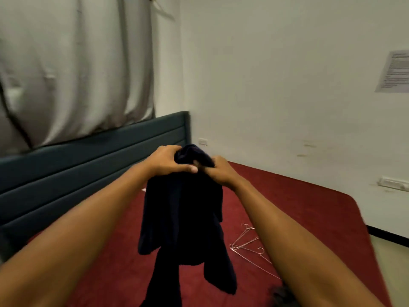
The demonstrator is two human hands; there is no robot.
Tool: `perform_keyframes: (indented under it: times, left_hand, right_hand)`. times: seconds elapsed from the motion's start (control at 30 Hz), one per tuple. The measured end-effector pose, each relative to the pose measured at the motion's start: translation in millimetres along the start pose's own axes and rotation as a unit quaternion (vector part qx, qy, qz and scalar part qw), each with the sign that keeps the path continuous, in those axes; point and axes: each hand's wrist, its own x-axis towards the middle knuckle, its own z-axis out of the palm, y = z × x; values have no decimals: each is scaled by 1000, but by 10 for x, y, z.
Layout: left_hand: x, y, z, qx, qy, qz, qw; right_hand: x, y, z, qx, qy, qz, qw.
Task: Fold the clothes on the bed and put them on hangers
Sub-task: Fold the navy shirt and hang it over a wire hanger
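Both hands (194, 166) atop hanging dark garment (183, 218)

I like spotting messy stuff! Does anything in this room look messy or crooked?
Yes. The wire hangers lie in a crisscrossed heap on the red bed, not hung anywhere. The white wall has smudgy marks low down. The dark garment hangs bunched, unfolded.

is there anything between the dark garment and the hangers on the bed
Nothing visible does. The dark garment hangs from the left hand and right hand, and the wire hangers lie on the red bed just to its right, with bare bedcover between them. Only the right forearm hides part of them.
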Motion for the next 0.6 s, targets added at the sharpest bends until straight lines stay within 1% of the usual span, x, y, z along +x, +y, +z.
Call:
perform_keyframes:
  times: [0.07,0.1,0.13,0.2,0.3,0.37,0.4,0.47,0.53,0.6]
  left_hand:
    - [-276,-584,-224,74,-40,-32,996]
    - [-420,-900,-314,100,-38,-56,993]
    - [-527,-1158,-367,116,-23,-71,990]
    - [-761,-1650,-453,110,16,-114,987]
    - [-1070,-2198,-518,91,52,-163,981]
    - [-1229,-2475,-605,76,72,-189,976]
    - [-1268,-2591,-660,75,67,-192,976]
    - [-1369,-2791,-797,108,28,-194,975]
    - [-1464,-2920,-869,151,11,-199,968]
    - [-1512,-2954,-896,196,52,-227,953]
  right_hand:
    - [247,-193,304,4,-15,-35,999]
    - [371,-313,467,2,-30,-48,998]
    - [450,-427,572,1,-46,-53,998]
    - [597,-660,874,-6,-79,-77,994]
    - [801,-958,1367,-36,-90,-95,991]
    - [944,-1104,1618,-76,-87,-108,987]
    - [1002,-1151,1675,-110,-89,-115,983]
    - [1099,-1191,1768,-189,-102,-125,969]
    - [1182,-1140,1811,-240,-89,-133,958]
    - [1274,-1033,1827,-251,-54,-133,957]
